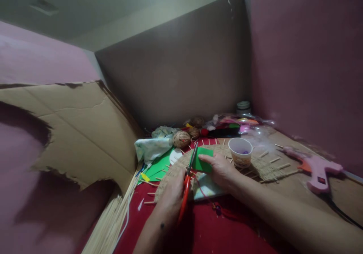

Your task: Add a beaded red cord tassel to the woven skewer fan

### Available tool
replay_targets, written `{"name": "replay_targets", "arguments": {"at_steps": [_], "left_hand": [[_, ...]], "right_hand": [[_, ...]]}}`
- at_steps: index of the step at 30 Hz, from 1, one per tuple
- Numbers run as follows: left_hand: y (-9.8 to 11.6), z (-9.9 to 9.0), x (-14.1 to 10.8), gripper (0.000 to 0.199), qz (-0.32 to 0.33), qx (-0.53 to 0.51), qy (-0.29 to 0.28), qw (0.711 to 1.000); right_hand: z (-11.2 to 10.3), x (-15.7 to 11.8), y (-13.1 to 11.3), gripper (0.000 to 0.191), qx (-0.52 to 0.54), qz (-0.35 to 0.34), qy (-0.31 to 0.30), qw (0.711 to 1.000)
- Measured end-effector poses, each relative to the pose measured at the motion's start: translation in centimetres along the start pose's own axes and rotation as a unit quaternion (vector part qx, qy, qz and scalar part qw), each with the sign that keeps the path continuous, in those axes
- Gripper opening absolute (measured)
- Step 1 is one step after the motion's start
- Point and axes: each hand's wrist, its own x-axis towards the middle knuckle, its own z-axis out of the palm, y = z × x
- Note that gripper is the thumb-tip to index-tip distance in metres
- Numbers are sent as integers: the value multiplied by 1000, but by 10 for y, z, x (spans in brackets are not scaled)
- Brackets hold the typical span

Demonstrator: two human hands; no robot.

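My left hand (173, 188) grips a pair of scissors (185, 193) with red handles, its blades pointing up and away from me. Against the blades lies the left edge of a small green paper piece (203, 160). My right hand (222, 169) pinches that piece from the right, thumb on top. Under both hands spreads a woven twine mat (167, 178) with thin sticks poking out around its rim. A pale patterned cloth (208, 188) shows below the green piece. A red cord with a purple bead (218, 209) hangs near it.
A paper cup (240, 152) stands right of my right hand. Further right lies a pink glue gun (319, 169) with a black cable. Twine balls (181, 139), green sheet (159, 167) and plastic bags sit behind. Torn cardboard (76, 129) and a stick bundle (106, 223) are at left.
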Motion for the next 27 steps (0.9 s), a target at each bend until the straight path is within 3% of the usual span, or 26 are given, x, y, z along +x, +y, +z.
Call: {"name": "replay_targets", "arguments": {"at_steps": [7,11,14,18,22,27], "left_hand": [[10,-28,-28,36,-105,63,23,992],[-7,-56,-29,34,-216,223,55,949],[-23,-72,-31,31,-268,261,63,925],[-40,-78,-38,28,-311,279,62,906],[-50,-77,-41,30,-332,271,81,900],[-57,-81,-42,33,-342,265,104,896]], "right_hand": [[-6,0,-8,18,-76,-5,67,995],[-7,1,-10,15,-113,-10,66,991],[-8,0,-10,15,-152,1,45,987],[-5,-2,-8,25,-211,22,5,977],[20,6,-1,43,-282,61,-14,957],[85,34,32,31,-402,84,-35,911]]}}
